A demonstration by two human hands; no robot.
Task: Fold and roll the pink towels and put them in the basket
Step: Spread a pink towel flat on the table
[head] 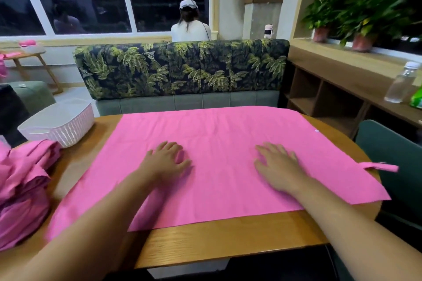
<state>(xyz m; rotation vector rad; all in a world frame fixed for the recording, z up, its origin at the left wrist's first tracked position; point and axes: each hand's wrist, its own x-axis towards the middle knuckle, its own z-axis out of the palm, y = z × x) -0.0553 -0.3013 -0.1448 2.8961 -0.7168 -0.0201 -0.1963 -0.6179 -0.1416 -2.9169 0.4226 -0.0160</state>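
**Two flat hands on a spread pink towel, fold not yet begun**

Left hand (167, 159) and right hand (277, 164), both palm down, fingers straight and slightly fanned, gripping nothing, pressed onto the pink towel (219, 134) and set well apart. Beneath them, the towel laid out across most of the wooden table (228, 232), with faint creases through the middle. Far edge draped past the table's far rim; right corner and hanging loop (380, 167) jutting past the right rim. Likely to slide or skew if tugged from one side only, giving a crooked fold and a lopsided roll. Left forearm (109, 207) lying over the near left part of the cloth; could pin it and drag in a wrinkle. Further left, a loose heap of pink towels (22, 185) near the spread one; easy to snag. Beyond the heap, the white basket (61, 125) at the table's far left edge; could be nudged off by a careless reach.
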